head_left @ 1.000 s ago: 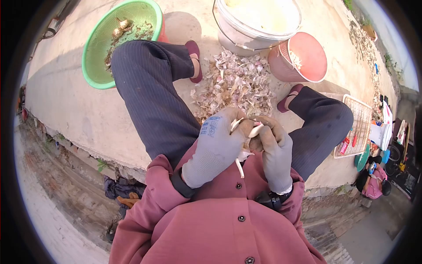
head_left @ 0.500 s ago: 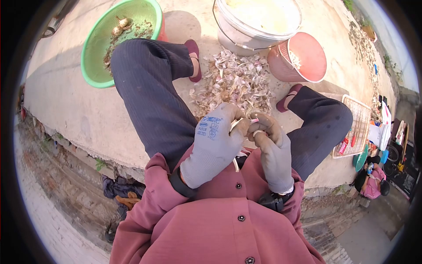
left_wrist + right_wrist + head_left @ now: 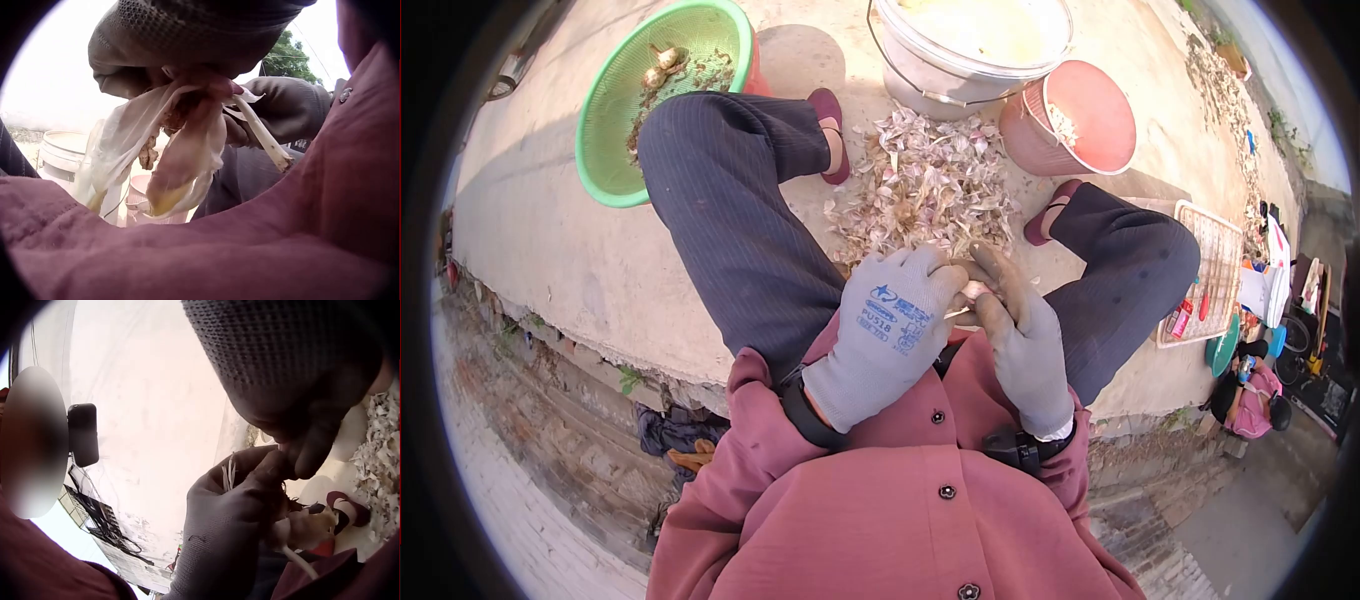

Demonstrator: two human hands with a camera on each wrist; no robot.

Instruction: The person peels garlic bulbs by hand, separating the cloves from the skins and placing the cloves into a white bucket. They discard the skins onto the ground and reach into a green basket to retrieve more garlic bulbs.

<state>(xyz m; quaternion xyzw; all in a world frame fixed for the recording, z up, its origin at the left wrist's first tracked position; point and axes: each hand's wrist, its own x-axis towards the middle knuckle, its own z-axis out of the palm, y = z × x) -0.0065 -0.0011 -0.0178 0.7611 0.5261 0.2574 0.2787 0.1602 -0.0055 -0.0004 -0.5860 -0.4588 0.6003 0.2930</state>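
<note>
Left glove: our left hand (image 3: pixel 880 335) is mostly closed, its fingers curled round the garlic piece (image 3: pixel 975 290) from one side.
Right glove: our right hand (image 3: pixel 1030 350) is partly closed, thumb bent in to pinch the same piece; one finger reaches out straighter beyond it.
Garlic piece: held between our fingertips, above our lap and well in from the slab's near edge; the fingers hide much of it.
Papery skin: pale sheets (image 3: pixel 134 134) hang loose and parted beneath our fingers, so we judge the outer wrapping partly opened, not wholly off.
Stalk: a thin stem (image 3: pixel 262 134) slants down among the sheets; we cannot tell how firmly it is attached.
Skin heap: shed skins (image 3: pixel 940 190) lie on the concrete slab (image 3: pixel 570 270) between our feet, beyond the hands.
Slab's far side: white bucket (image 3: pixel 925 92) behind the heap, red bucket (image 3: pixel 1030 140) just right of it.
Slab's far left: green basket (image 3: pixel 605 130) with bulbs (image 3: pixel 657 76) and scraps in it.
</note>
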